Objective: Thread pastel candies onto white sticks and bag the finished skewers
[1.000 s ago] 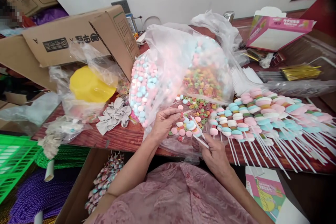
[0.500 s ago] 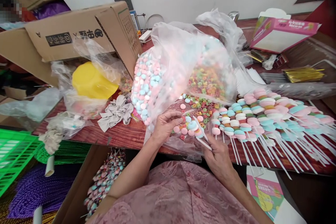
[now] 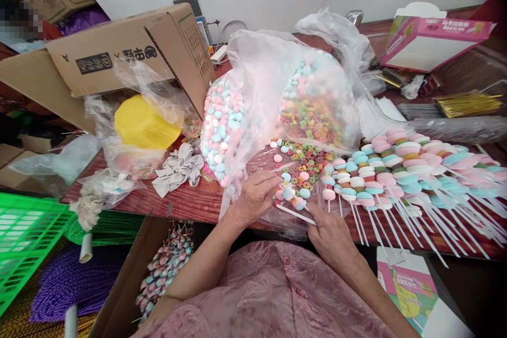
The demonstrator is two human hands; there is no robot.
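My right hand is closed around white sticks. One is a candy skewer threaded with pink, white, blue and orange-brown pieces, tilted up to the left. Another white stick in the same grip is bare. At the skewer's upper end, the thumb and fingers of my left hand are pinched together; whatever lies between the fingertips is hidden. Loose round candies and small colourful rings lie on clear plastic just beyond my hands. Finished-looking candy skewers are piled to the right.
Large plastic bags of candies and rings stand behind. At left are a cardboard box, a yellow bowl-shaped item and a grey cloth. A green basket is lower left; an open carton sits back right.
My left hand has moved right and down to the skewer's tip. The skewer has turned flatter, pointing more to the left. The view has shifted slightly.
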